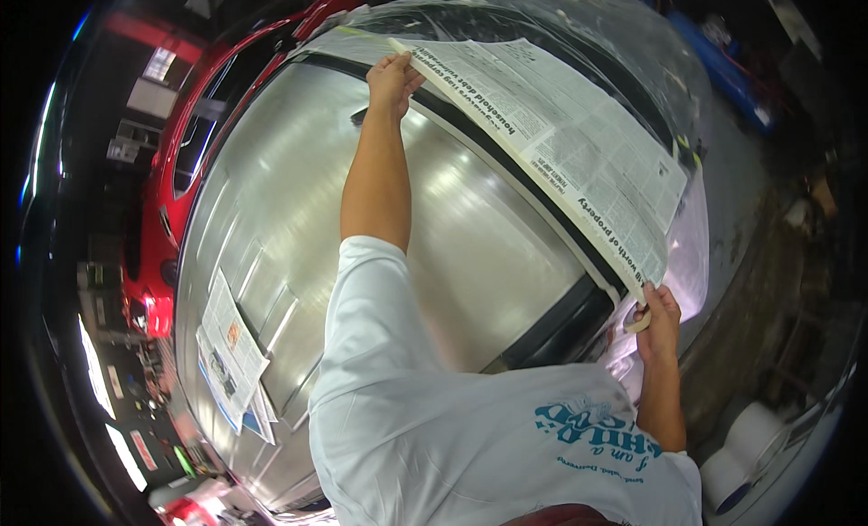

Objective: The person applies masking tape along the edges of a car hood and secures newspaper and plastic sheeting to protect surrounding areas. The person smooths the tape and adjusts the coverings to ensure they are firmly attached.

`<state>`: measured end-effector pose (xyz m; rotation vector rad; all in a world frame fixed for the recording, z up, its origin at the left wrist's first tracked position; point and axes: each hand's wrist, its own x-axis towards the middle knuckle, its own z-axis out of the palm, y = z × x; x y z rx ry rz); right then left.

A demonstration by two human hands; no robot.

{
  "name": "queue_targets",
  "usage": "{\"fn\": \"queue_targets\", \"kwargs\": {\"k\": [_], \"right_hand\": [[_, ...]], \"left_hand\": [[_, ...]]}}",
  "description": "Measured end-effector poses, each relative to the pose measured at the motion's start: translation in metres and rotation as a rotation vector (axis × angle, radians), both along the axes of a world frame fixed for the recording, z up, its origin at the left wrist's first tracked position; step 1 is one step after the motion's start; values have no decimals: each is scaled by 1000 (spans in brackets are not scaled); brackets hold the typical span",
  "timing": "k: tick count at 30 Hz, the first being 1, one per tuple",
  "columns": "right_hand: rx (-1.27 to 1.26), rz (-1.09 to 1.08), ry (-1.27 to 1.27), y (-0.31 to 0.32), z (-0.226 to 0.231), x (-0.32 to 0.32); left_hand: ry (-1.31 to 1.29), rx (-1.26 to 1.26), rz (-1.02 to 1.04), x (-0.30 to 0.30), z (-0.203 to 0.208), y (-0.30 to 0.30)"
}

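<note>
A sheet of newspaper [588, 155] lies across the windshield side of a silver-grey car roof [452, 200], with a pale strip of masking tape [506, 144] along its near edge. My left hand [391, 81] pinches the far-left end of the taped edge. At the other end, my right hand [662, 318] has its fingers closed on a roll of masking tape [638, 324], close against the newspaper's near corner. Part of the roll is hidden by the fingers. Between the hands the taped edge runs nearly straight, beside a black trim strip [479, 135].
Clear plastic sheeting [633, 37] covers the car beyond the newspaper. More folded newspapers [231, 345] rest on the roof at the left. A red car [158, 227] stands close on the left. White rolls [746, 445] are at the lower right, and a blue cylinder [723, 69] lies at the far right.
</note>
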<state>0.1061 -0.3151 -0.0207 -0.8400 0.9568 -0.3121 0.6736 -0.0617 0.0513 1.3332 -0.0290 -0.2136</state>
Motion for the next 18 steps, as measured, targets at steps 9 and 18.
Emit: {"fn": "queue_targets", "kwargs": {"k": [9, 18], "right_hand": [[-287, 177, 71, -3, 27, 59], [-653, 119, 230, 16, 47, 91]], "left_hand": [[39, 211, 192, 46, -26, 38], [65, 379, 250, 80, -46, 63]]}}
